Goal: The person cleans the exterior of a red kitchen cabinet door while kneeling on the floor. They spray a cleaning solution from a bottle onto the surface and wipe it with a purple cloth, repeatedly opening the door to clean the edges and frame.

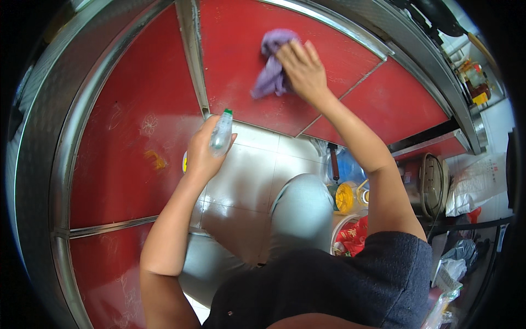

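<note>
My right hand [306,68] presses a crumpled purple cloth [273,78] against a red cabinet panel [234,45] in front of me. Part of the cloth hangs below the fingers, and some of it is hidden under them. In my left hand [203,150] is a clear plastic bottle [222,133] with a green top [228,111]. The bottle is tilted, held above the tiled floor near the inner corner of the cabinets. A second red panel [123,164], with pale scribbled marks and a yellow-orange mark [156,159], stands to the left of that hand.
Metal-edged counters run above the panels. On the right stand a large bottle with yellow contents [345,197], a blue-tinted plastic container [349,164], and a bin [339,230] holding red packaging. A lidded appliance [433,187] is beyond them. White tiles [250,172] cover the floor.
</note>
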Available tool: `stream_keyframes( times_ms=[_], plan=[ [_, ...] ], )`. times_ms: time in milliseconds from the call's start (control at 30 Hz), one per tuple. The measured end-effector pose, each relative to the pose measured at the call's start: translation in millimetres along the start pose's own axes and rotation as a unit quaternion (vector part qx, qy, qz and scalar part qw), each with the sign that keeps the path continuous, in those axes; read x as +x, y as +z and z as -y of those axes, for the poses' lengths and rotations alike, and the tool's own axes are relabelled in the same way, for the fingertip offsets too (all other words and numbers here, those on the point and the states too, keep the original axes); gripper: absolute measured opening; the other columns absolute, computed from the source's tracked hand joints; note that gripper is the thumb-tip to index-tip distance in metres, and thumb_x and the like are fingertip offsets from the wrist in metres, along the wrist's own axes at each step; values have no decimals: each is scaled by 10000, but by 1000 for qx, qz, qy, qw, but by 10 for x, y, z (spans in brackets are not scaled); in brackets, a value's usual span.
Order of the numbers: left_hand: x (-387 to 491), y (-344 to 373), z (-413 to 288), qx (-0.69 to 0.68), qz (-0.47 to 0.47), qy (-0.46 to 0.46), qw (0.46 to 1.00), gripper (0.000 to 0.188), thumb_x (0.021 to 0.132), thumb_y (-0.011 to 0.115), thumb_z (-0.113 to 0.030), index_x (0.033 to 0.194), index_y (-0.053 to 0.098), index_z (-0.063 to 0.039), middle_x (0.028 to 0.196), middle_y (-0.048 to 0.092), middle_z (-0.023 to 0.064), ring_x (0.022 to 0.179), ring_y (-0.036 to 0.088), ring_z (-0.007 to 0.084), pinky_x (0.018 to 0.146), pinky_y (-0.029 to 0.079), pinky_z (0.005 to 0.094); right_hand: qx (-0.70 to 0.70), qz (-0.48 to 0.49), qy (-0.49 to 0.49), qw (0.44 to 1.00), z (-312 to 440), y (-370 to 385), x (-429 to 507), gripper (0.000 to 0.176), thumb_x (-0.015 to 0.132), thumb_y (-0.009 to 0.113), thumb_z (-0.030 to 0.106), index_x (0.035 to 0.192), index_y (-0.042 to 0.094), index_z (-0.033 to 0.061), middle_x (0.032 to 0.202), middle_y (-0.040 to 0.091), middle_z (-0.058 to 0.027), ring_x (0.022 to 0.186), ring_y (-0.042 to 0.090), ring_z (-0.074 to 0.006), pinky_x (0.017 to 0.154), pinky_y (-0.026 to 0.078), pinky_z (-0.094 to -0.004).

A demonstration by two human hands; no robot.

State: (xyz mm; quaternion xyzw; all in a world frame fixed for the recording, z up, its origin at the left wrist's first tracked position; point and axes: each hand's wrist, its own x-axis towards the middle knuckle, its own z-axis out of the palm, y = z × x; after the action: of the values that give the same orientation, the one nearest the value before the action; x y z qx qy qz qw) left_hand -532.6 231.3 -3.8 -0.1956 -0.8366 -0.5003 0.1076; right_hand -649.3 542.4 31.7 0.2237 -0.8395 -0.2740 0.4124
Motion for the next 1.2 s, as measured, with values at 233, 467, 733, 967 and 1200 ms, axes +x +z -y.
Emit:
stream_keyframes(
  times_ms=[233, 467, 733, 967, 1200],
  plan=[
    [4, 29, -18, -7, 9, 1, 1000, 373, 877, 812, -171, 1176, 628, -47, 1009, 692, 195, 929, 681, 404, 796, 532, 426, 1, 35, -5, 999, -697, -408, -120, 481, 926, 531, 211, 1390, 602, 106, 1464, 574, -47, 1411, 472, -262, 1238, 292, -466],
    [-19, 42, -19, -9, 22, 2, 1000, 378, 882, 805, -169, 1193, 630, -45, 1029, 689, 201, 945, 678, 411, 813, 534, 417, 56, 151, 20, 987, -551, -286, -1563, 487, 955, 499, 175, 1430, 586, 113, 1485, 561, -45, 1451, 448, -232, 1276, 217, -493],
    [11, 76, 2, 1, 23, -4, 1000, 348, 885, 807, -157, 1162, 642, -26, 949, 698, 134, 870, 676, 266, 793, 532, 364, 20, -80, 325, 942, -885, -622, -556, 738, 923, 619, 157, 1581, 328, -8, 1513, 453, -314, 1445, 384, -498, 1220, 229, -619],
    [49, 119, 40, -11, 27, -9, 1000, 363, 887, 808, -186, 1166, 640, -28, 930, 680, 165, 858, 671, 335, 783, 526, 400, 7, -157, 369, 916, -425, -347, -309, 491, 925, 548, 49, 1405, 531, -51, 1375, 523, -285, 1307, 523, -472, 1173, 370, -594],
    [66, 166, 88, -13, 21, 18, 1000, 330, 894, 806, -166, 1147, 646, -28, 982, 707, 124, 880, 685, 255, 806, 535, 372, 159, -235, 240, 928, -52, -102, 622, 424, 905, 565, 67, 1321, 628, 9, 1348, 525, -194, 1243, 556, -394, 1153, 416, -505]
  ],
)
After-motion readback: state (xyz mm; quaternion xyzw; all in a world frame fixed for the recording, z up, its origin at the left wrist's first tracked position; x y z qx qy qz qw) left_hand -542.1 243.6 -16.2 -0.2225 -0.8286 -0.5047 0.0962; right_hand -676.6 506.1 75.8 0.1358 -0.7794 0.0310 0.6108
